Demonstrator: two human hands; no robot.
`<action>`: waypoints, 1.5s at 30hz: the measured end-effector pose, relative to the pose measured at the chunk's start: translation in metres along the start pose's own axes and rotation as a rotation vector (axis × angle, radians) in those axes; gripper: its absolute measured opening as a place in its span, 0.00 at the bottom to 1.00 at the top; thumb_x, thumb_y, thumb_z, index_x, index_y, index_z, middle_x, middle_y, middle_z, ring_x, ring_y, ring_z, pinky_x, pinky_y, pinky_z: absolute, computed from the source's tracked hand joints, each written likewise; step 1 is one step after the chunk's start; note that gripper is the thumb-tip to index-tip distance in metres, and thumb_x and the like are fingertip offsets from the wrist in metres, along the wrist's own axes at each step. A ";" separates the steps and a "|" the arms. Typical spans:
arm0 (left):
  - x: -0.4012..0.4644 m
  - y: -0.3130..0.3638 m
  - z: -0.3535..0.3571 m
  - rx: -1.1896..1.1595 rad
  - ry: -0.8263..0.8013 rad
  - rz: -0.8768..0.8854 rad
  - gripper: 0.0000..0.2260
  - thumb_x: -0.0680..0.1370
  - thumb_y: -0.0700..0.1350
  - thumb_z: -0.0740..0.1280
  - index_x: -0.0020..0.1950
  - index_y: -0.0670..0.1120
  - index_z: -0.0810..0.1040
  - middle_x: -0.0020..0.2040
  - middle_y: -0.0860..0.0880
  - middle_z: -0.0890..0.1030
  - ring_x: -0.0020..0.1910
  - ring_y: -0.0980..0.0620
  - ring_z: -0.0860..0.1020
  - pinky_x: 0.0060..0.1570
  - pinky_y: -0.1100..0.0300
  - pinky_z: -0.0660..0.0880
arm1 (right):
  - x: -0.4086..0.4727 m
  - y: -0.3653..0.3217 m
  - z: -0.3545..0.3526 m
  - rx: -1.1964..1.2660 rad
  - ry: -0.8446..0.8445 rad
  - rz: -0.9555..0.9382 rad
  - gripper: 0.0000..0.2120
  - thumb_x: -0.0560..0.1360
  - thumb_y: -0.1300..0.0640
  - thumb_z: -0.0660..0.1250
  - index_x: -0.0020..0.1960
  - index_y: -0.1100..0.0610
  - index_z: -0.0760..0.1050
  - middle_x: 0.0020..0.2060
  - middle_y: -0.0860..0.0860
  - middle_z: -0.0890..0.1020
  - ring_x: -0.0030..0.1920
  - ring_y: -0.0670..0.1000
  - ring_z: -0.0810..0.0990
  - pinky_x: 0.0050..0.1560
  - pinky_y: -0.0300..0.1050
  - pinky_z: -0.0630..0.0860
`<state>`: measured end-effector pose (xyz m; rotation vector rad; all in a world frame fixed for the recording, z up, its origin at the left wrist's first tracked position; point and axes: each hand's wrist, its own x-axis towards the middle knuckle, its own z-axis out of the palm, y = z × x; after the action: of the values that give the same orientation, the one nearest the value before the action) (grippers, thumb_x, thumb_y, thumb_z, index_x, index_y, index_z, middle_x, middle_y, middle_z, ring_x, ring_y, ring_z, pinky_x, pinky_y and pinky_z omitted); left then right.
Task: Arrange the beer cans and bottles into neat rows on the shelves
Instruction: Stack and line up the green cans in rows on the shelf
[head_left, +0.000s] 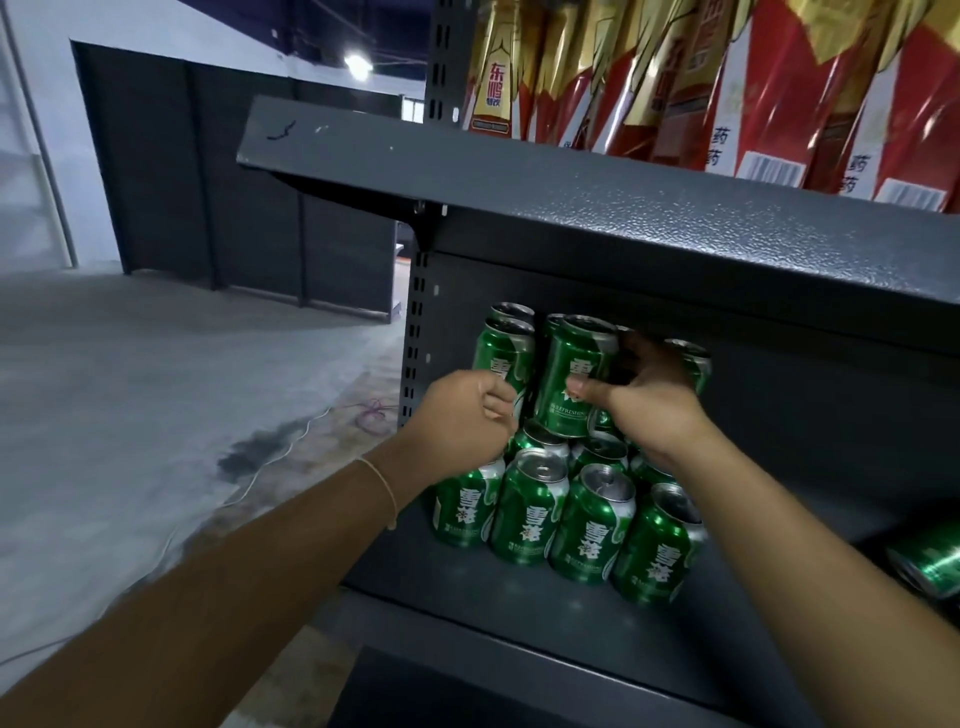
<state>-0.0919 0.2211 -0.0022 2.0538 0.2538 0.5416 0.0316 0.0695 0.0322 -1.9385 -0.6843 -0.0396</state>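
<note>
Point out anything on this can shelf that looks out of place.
One green can lies on its side at the shelf's far right edge, apart from the upright block of cans. The can in the right hand also tilts, lifted above the front row, not yet seated.

Grey concrete floor (156, 364) (stained), dark partition wall (234, 208), ceiling lamp (357, 65) lit.
</note>
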 end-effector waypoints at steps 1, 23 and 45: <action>0.000 -0.002 -0.002 0.053 0.023 0.015 0.10 0.76 0.29 0.61 0.54 0.33 0.79 0.50 0.42 0.81 0.42 0.55 0.78 0.38 0.74 0.75 | 0.002 0.003 0.003 -0.015 0.004 0.009 0.37 0.67 0.51 0.79 0.71 0.52 0.67 0.63 0.51 0.77 0.62 0.54 0.76 0.58 0.45 0.73; -0.005 -0.012 -0.003 0.184 -0.048 0.110 0.17 0.73 0.29 0.60 0.55 0.41 0.83 0.52 0.48 0.84 0.51 0.56 0.81 0.44 0.80 0.72 | -0.002 0.008 0.020 -0.142 -0.038 0.056 0.41 0.74 0.50 0.73 0.79 0.51 0.53 0.72 0.55 0.69 0.69 0.57 0.71 0.59 0.43 0.70; 0.004 0.071 0.122 -0.186 -0.112 0.132 0.16 0.78 0.33 0.60 0.63 0.46 0.75 0.55 0.48 0.80 0.50 0.52 0.82 0.52 0.50 0.80 | -0.026 0.069 -0.116 -0.010 0.170 -0.066 0.12 0.76 0.67 0.68 0.60 0.64 0.77 0.43 0.48 0.81 0.39 0.33 0.79 0.43 0.24 0.72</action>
<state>-0.0330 0.0927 0.0061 1.9199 0.0011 0.5082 0.0739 -0.0605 0.0210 -1.8962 -0.6350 -0.2464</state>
